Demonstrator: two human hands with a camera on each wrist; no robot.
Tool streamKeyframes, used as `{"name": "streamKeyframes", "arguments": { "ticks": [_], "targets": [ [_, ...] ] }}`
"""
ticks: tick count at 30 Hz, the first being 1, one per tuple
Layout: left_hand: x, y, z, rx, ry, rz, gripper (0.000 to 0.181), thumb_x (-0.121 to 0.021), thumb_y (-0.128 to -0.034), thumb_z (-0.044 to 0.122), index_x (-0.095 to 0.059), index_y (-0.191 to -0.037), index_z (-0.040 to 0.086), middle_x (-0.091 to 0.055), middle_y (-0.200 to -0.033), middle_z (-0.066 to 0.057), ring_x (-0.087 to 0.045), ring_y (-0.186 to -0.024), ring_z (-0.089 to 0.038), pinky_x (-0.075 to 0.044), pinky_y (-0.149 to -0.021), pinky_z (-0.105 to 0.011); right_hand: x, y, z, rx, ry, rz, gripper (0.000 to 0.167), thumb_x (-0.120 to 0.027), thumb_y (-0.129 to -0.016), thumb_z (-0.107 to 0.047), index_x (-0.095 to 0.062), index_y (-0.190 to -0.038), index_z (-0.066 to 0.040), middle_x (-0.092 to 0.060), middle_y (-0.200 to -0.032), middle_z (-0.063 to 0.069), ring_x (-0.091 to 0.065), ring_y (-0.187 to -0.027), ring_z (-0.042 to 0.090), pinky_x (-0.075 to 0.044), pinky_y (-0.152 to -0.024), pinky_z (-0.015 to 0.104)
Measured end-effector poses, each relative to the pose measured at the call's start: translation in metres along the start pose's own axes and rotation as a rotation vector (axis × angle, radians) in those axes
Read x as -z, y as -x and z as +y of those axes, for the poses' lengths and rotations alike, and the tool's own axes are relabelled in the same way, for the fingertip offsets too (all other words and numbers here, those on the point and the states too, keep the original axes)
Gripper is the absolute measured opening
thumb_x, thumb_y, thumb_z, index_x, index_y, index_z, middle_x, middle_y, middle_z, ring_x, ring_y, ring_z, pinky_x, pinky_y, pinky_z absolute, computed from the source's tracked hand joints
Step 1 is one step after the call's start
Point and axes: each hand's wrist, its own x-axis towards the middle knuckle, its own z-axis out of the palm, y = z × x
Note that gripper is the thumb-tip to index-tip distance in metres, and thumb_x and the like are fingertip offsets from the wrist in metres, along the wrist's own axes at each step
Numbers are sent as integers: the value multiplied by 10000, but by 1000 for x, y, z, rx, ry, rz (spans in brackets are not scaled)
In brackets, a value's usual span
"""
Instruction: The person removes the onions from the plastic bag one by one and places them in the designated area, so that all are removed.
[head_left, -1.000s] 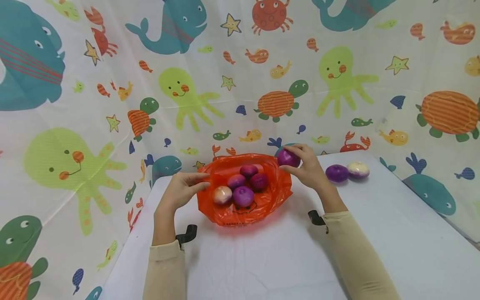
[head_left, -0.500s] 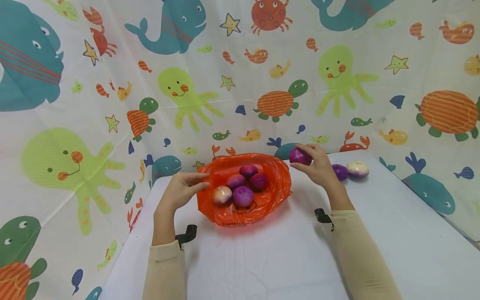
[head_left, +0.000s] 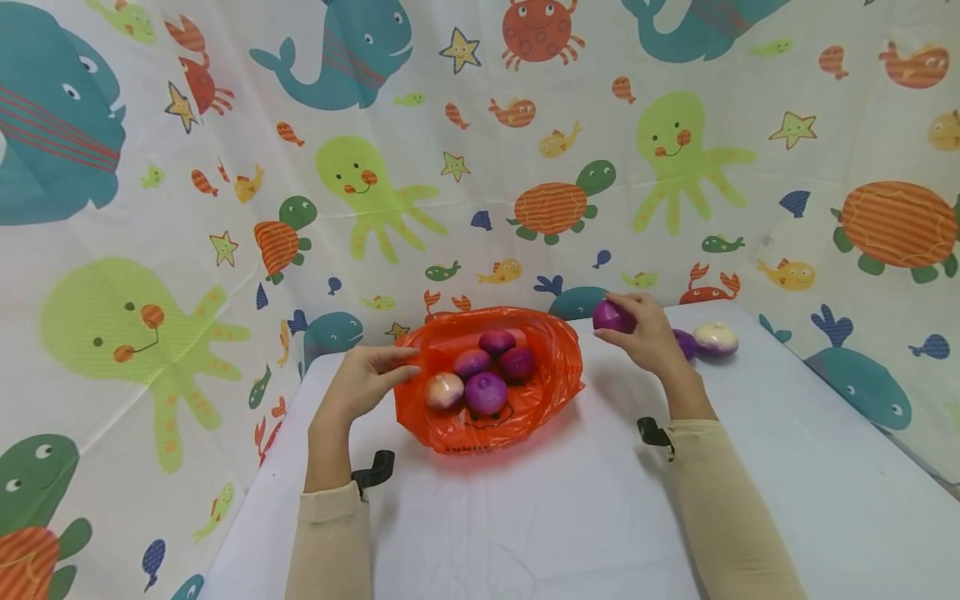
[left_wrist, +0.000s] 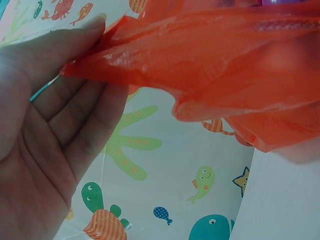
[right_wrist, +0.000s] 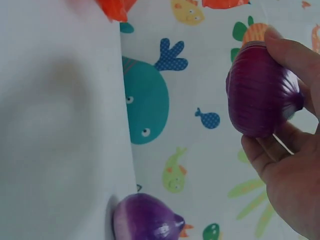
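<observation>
A red plastic bag (head_left: 525,425) lies with its mouth spread on the white table, several purple onions (head_left: 487,392) and a pale one (head_left: 445,391) inside. My left hand (head_left: 362,385) pinches the bag's left edge; in the left wrist view the thumb and fingers of that hand (left_wrist: 55,110) hold the red plastic (left_wrist: 200,65). To the right of the bag, my right hand (head_left: 647,335) grips a purple onion (head_left: 613,317) above the table. The right wrist view shows this onion (right_wrist: 257,92) between the thumb and fingers of the hand (right_wrist: 295,165).
Behind my right hand, another purple onion (head_left: 685,343), partly hidden, rests beside a whitish one (head_left: 716,340) on the white table (head_left: 480,533). A curtain (head_left: 480,100) printed with sea animals stands behind the table and along its sides.
My right hand has moved right, from the bag's right edge toward the two onions on the table, with the purple onion still in it. The left hand and the bag have stayed in place.
</observation>
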Motion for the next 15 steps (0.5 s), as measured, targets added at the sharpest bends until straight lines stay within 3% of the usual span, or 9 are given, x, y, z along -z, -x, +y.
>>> {"name": "streamKeyframes", "arguments": {
  "ticks": [15],
  "targets": [
    [0, -1, -2, -2, -9, 3, 386, -779, -950, 322, -757, -1276, 115, -790, -1094, -62, -751, -981, -239, -645, -868, -405, 7, 2, 18, -79, 46, -61, 691, -784, -946, -245, -476, -1560, -165, -429, -1517, 225, -369, -1404, 480, -443, -1092, 707]
  ]
}}
